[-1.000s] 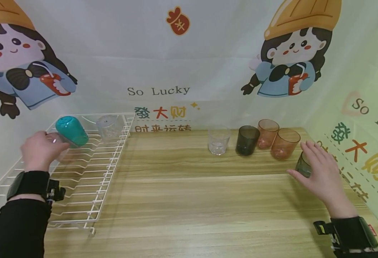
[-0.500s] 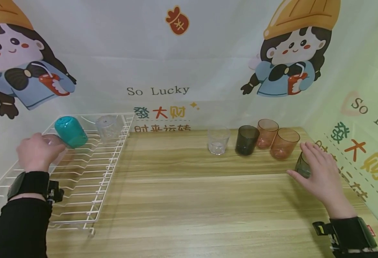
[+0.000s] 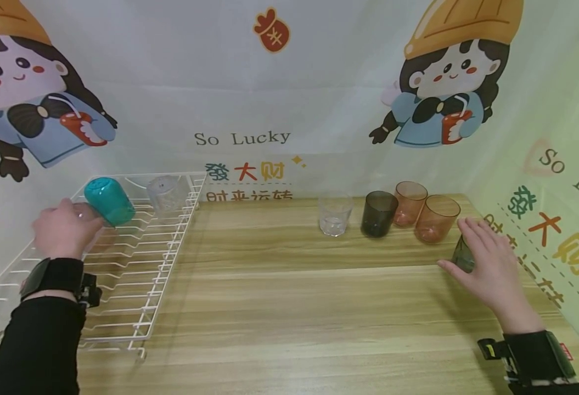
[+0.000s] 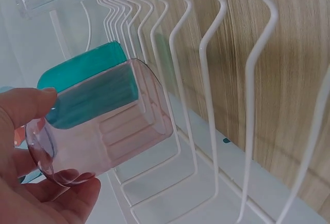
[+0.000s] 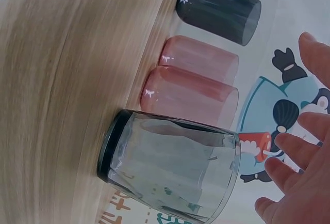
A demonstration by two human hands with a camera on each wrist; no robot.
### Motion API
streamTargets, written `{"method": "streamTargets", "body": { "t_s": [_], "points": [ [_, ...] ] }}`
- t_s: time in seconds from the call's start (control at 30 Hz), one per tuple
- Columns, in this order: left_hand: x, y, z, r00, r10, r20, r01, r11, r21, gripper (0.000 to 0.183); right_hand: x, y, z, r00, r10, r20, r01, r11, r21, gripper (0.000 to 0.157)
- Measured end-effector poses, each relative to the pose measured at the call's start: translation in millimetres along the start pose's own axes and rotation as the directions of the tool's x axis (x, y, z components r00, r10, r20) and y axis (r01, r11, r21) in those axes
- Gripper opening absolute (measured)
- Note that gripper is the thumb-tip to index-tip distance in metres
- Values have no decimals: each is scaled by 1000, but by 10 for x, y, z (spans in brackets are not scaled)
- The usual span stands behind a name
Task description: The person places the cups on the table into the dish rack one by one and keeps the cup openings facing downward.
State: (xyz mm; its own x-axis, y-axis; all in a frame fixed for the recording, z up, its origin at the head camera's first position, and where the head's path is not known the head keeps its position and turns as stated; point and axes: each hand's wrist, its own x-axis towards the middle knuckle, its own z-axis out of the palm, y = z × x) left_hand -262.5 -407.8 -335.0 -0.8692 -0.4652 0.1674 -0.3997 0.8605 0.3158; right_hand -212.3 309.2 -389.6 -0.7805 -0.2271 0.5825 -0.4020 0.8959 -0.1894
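Where the white wire rack point(image 3: 136, 263) stands at the left end of the wooden table point(image 3: 279, 307), a pale pink cup point(image 4: 103, 131) is held on its side over the wires by the left hand point(image 3: 64, 230), whose thumb and fingers are curled round its base. Touching this cup on its far side, a teal cup point(image 3: 108, 200) is seen lying tilted on the rack, and a clear cup point(image 3: 166, 193) is set further along near the rack's back corner. Toward the right, a clear glass point(image 3: 335, 215), a dark cup point(image 3: 378, 214) and two orange cups point(image 3: 425, 211) are lined up upright on the table. At the far right, a smoky grey cup point(image 5: 170, 167) is stood beside the right hand point(image 3: 492, 263), whose fingers are spread wide and straight just beside its rim, nothing being gripped.
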Motion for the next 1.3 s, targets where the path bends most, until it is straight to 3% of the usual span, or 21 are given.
{"method": "streamTargets", "body": {
  "t_s": [0.47,1.3],
  "points": [
    [-20,34,-8,997,47,53,-49,998,32,65,1,19,11,1000,-1,-2,1,1000,7,84],
    [-70,117,-68,995,95,-16,-95,995,-13,66,21,38,-5,1000,-27,-5,27,999,18,83]
  ]
}}
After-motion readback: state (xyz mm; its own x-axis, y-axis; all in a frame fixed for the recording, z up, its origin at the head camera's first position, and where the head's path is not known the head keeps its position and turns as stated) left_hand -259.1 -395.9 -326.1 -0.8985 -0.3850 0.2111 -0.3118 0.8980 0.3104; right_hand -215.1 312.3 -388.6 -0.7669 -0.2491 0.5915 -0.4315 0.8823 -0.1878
